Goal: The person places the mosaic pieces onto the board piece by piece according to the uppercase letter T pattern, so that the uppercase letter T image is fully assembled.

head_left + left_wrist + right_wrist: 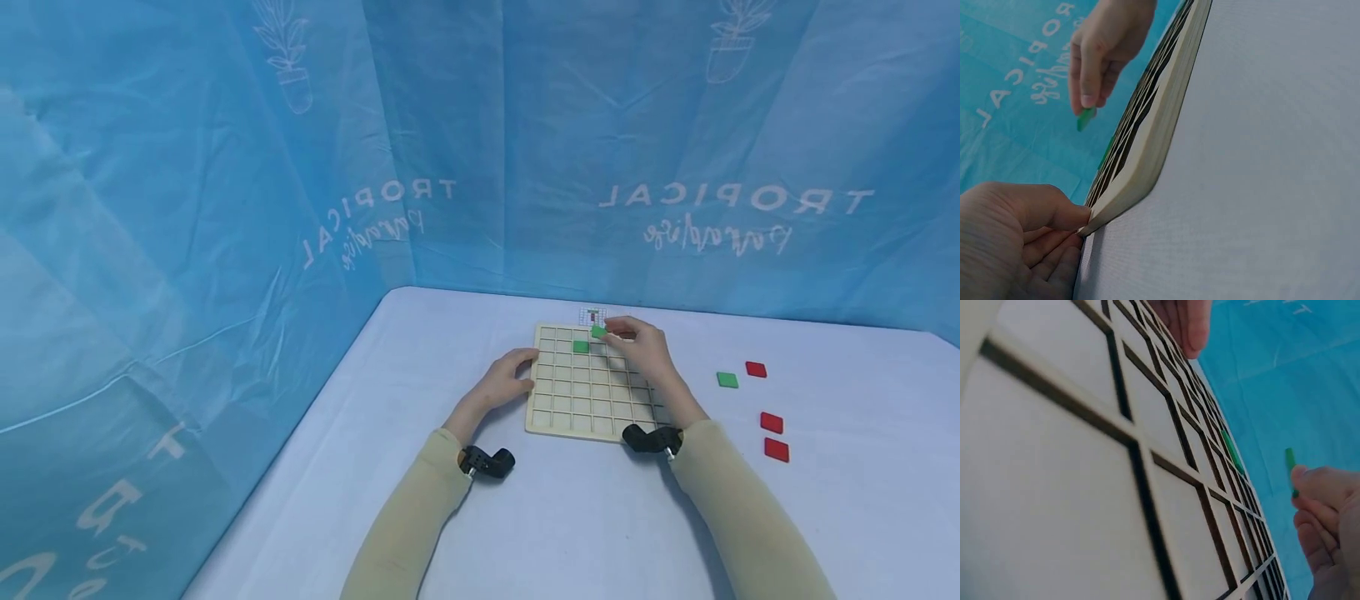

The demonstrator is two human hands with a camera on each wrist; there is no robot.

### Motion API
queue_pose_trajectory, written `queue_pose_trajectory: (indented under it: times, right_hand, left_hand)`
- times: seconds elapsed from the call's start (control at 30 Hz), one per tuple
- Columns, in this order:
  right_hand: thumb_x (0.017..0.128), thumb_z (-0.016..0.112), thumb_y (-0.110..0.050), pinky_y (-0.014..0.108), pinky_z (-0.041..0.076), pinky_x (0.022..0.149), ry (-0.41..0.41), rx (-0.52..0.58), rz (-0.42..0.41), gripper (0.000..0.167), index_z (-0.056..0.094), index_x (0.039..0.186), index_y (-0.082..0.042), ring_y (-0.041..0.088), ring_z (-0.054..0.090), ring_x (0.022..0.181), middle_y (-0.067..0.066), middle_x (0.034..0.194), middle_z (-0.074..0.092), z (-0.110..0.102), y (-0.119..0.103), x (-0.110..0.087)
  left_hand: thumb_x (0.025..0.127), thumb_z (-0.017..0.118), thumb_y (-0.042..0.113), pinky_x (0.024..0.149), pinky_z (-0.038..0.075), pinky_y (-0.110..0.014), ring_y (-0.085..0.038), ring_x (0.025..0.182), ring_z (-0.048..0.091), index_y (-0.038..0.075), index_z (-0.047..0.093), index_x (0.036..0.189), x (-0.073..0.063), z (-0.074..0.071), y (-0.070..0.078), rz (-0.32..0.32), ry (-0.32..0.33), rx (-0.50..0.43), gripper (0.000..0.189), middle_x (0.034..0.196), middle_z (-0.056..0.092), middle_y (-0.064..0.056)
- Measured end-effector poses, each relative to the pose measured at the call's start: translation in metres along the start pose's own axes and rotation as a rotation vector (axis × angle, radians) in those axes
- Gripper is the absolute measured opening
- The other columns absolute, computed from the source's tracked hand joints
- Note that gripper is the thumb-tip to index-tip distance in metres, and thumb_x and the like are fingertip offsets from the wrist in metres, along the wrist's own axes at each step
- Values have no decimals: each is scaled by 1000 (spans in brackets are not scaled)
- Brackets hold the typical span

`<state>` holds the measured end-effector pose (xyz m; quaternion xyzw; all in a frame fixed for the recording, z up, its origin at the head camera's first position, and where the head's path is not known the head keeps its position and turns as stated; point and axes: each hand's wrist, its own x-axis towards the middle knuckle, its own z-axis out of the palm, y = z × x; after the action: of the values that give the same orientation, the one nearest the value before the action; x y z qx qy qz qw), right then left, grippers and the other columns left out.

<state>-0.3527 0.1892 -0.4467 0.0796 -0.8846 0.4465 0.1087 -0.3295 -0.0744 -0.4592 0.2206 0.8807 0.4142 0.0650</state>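
A pale wooden grid board (572, 387) lies on the table, its square cells marked off by raised strips. One green square tile (581, 347) sits in a cell near its far side. My right hand (642, 350) pinches another green tile (598, 332) between thumb and fingers, held above the board's far edge; the right wrist view shows this tile (1290, 464) tipped on edge, clear of the grid. At the board's left side, my left hand (500, 382) grips the edge, thumb against the rim and fingers curled below it, as the left wrist view shows.
To the right lie a loose green tile (727, 380) and several red tiles, one red tile (776, 450) nearest me. Behind the board is a small printed card (592, 317) with a coloured grid pattern. Blue printed curtains (555, 150) hang at the back and left of the white-covered table (570, 525).
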Motion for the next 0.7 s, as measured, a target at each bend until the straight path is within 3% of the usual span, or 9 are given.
queue_pose_trajectory:
  times: [0.27,0.7]
  right_hand:
    - [89,66,-16,43,51,87,-33,-38,4,34,61,120,-2,30,61,100,15,109,64,7,20,-4]
    - [88,68,-13,42,52,84,-45,-84,-72,33,63,118,-1,29,62,97,16,109,65,9,19,-5]
  left_hand:
    - [88,57,0,110,29,-28,-21,134,34,2,41,141,-1,1,0,1,3,3,55,145,39,-11]
    - [89,58,1,110,28,-27,-21,135,33,3,41,141,1,1,0,-11,0,17,56,146,38,-10]
